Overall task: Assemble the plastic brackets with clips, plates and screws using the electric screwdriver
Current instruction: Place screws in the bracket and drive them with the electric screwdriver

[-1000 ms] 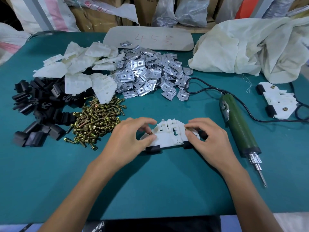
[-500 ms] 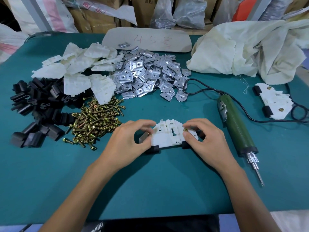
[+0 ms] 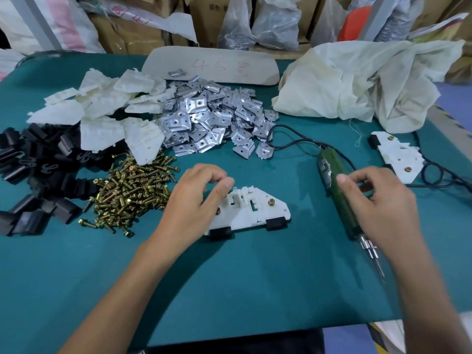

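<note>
A white plastic bracket [image 3: 255,213] lies on the green table with a black clip [image 3: 275,222] at each lower corner and a brass screw [image 3: 271,201] standing in its right hole. My left hand [image 3: 194,203] covers the bracket's left end, its curled fingers and thumb holding it there. A second screw peeks out under that hand. To the right lies the green electric screwdriver [image 3: 341,200], bit pointing toward me. My right hand [image 3: 380,208] is curled round its body, thumb on the left side.
Piles at the left and back: brass screws [image 3: 130,195], black clips [image 3: 33,169], white brackets [image 3: 107,108], metal plates [image 3: 212,118]. An assembled bracket [image 3: 398,154] lies at the right beside the black cable [image 3: 293,134]. A crumpled cloth [image 3: 357,85] and a board [image 3: 209,65] sit behind.
My right hand has left the bracket's right screw and moved right onto the screwdriver. My left hand stays at the bracket's left end.
</note>
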Available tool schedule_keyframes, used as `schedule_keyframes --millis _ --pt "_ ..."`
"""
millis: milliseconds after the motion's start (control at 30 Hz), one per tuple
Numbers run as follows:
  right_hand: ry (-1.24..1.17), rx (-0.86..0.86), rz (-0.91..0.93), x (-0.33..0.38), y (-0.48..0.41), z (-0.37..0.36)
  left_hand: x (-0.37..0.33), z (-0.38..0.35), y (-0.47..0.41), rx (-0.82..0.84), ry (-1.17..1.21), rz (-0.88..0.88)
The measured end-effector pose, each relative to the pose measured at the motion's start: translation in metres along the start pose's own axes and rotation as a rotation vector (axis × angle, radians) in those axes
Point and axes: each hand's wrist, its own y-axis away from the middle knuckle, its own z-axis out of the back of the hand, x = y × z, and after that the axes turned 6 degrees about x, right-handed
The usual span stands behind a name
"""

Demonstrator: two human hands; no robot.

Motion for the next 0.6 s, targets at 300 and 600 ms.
schedule_keyframes --millis 300,600 --pt "0.09 0.355 -0.429 -0.015 -0.015 -0.008 0.018 -0.02 0.002 0.01 -0.091 0.014" --pt "-1.512 0.385 -0.516 0.008 0.023 0.002 0.013 -0.02 0.003 0.208 -0.105 0.1"
